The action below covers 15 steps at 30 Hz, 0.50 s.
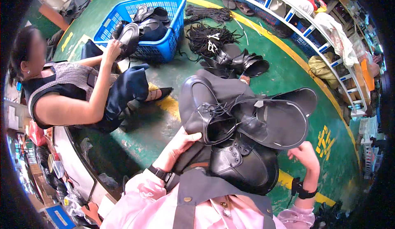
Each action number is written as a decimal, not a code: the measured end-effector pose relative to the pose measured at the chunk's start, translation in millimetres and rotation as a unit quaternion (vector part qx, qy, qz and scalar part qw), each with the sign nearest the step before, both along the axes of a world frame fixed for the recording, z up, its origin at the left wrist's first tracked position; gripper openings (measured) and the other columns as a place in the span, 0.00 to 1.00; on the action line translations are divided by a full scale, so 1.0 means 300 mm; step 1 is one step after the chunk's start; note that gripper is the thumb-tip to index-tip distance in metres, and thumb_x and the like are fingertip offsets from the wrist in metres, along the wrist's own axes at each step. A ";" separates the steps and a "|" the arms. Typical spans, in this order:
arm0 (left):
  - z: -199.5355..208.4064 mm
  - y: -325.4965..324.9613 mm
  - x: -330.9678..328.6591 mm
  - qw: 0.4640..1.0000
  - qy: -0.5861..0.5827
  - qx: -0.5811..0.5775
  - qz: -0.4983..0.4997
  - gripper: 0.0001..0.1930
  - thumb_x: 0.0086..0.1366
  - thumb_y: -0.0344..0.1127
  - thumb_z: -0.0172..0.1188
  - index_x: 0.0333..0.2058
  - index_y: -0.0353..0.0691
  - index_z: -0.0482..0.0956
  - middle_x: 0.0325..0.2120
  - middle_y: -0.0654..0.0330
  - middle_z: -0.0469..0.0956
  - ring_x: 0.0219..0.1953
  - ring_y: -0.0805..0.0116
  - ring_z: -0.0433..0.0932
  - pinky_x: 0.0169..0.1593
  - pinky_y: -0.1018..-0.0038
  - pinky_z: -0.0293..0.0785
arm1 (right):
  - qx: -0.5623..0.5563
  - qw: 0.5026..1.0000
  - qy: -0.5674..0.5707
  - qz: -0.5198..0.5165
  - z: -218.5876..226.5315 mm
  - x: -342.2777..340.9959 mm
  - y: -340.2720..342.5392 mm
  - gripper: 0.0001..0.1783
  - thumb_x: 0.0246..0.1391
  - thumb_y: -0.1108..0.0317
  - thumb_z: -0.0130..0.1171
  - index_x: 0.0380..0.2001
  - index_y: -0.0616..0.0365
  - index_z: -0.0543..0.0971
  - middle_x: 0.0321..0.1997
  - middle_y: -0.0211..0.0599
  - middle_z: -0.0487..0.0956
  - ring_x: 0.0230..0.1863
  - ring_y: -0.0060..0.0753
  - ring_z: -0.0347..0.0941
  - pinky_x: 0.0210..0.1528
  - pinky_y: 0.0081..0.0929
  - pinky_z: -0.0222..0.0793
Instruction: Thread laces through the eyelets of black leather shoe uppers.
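Note:
On my lap lies a pile of black leather shoe parts. My left hand (184,141) is closed on a laced black shoe (196,99), its thumb at the rim of the opening and its other fingers hidden beneath. Loops of black lace show at this shoe's eyelets. Against it rest a flat, open black shoe upper (284,124) with a grey lining and another black upper (242,167) with bare eyelets, nearer my apron. My right hand (305,155) is just right of the uppers, its fingers curled; whatever they pinch, if anything, is too small to make out.
At the left a seated person (78,89) holds a black shoe (128,39) over a blue basket (170,48) of shoes. Bundles of black laces (210,37) and more black uppers (234,62) lie on the green floor ahead. A white metal rack (304,33) curves along the right.

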<state>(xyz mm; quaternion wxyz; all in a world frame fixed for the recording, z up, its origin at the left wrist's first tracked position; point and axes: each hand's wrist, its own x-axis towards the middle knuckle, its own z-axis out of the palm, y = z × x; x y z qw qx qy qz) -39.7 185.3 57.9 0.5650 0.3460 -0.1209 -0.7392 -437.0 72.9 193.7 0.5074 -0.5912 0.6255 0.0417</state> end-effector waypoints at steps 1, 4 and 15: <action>-0.021 -0.007 0.018 1.000 -0.011 -0.005 -0.010 0.32 0.52 0.29 0.69 0.56 0.36 0.67 0.50 0.58 0.74 0.53 0.66 0.72 0.59 0.67 0.65 | 0.017 0.972 -0.230 0.039 0.001 0.021 -0.009 0.16 0.45 0.63 0.62 0.33 0.65 0.81 0.33 0.46 0.82 0.32 0.36 0.78 0.32 0.29 0.72; -0.042 -0.028 0.052 0.999 -0.033 0.003 -0.022 0.31 0.52 0.29 0.69 0.55 0.36 0.68 0.50 0.59 0.74 0.52 0.66 0.72 0.58 0.68 0.65 | 0.162 0.775 -0.597 0.128 0.010 0.248 -0.043 0.19 0.45 0.73 0.60 0.43 0.70 0.77 0.43 0.55 0.78 0.40 0.42 0.77 0.41 0.34 0.73; -0.042 -0.010 0.101 0.969 -0.241 0.058 -0.005 0.21 0.55 0.33 0.67 0.47 0.35 0.76 0.40 0.62 0.79 0.41 0.72 0.75 0.48 0.73 0.70 | -0.284 0.913 -0.034 0.290 -0.360 0.757 -0.094 0.24 0.47 0.64 0.61 0.47 0.59 0.70 0.46 0.46 0.75 0.49 0.47 0.72 0.52 0.41 0.67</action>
